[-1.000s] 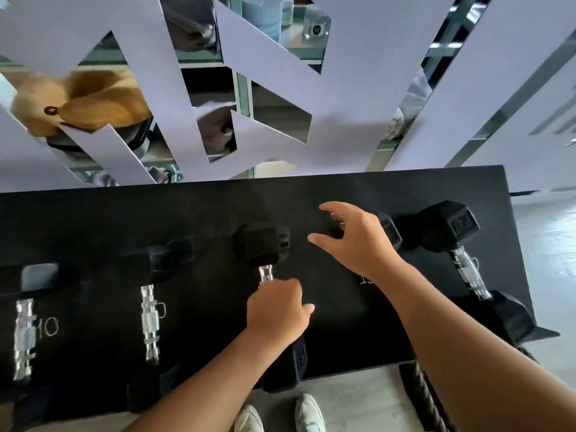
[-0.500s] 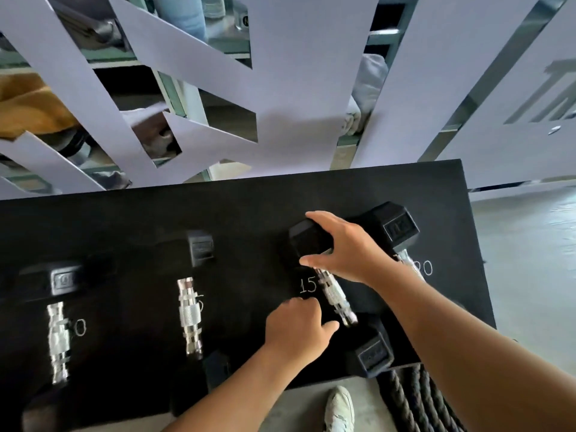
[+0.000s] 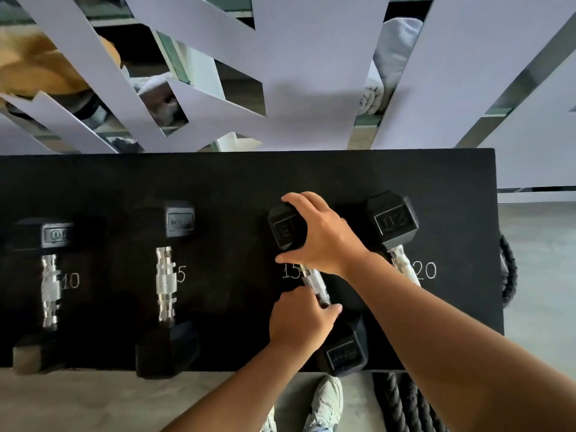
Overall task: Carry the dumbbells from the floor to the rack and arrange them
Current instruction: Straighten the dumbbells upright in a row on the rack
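Since a half-second ago, our left hand [image 3: 299, 322] closed onto the 15 dumbbell [image 3: 314, 285] handle. Right hand [image 3: 318, 235] grasps its 12 o'clock head, squaring it beside the chalked mark on the rack [image 3: 237, 179].

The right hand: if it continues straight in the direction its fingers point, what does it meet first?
The right hand already grips the far head of the 15 dumbbell; beyond it, probably only bare black rack top, though depth is unclear.

Since a second ago the right hand [image 3: 321, 235] is down from its hover and cups the far head of the 15 dumbbell [image 3: 314, 282]. The left hand [image 3: 300, 319] now sits lower on the handle (near the close head), and the dumbbell lies more slanted than half a second ago.
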The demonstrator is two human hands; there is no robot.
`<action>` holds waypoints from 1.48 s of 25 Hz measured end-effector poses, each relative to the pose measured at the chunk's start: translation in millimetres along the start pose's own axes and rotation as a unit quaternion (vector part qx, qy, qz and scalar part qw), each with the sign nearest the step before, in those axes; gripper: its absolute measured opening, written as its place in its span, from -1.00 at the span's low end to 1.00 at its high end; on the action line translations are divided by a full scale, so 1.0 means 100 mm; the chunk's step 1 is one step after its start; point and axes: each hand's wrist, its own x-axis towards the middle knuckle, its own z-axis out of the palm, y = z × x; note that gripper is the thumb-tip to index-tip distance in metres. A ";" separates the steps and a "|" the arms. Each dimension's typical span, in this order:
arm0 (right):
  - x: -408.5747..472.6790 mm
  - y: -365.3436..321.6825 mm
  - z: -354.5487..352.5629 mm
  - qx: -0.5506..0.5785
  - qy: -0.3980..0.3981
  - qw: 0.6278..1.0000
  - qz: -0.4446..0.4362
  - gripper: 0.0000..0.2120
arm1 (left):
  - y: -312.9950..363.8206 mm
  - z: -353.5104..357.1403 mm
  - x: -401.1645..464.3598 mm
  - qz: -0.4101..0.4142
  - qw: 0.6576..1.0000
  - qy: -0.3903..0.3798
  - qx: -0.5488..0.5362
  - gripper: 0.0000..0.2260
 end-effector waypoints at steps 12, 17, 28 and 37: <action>-0.01 -0.07 0.07 0.080 0.090 0.993 0.016 -0.11 | -0.06 0.01 0.06 -0.057 0.990 0.004 -0.128 -0.65; -0.02 -0.16 0.21 0.092 0.148 0.982 0.077 -0.11 | -0.35 -0.17 0.13 -0.025 0.999 -0.001 -0.039 -0.64; -0.12 -0.31 -0.21 -0.003 0.090 0.994 0.060 -0.14 | -0.06 -0.47 -0.09 0.136 0.973 0.000 0.186 -0.66; -0.50 0.44 -1.18 -0.072 0.064 0.989 0.116 -0.19 | 0.72 -0.21 -0.13 0.178 0.973 -0.071 0.126 -0.62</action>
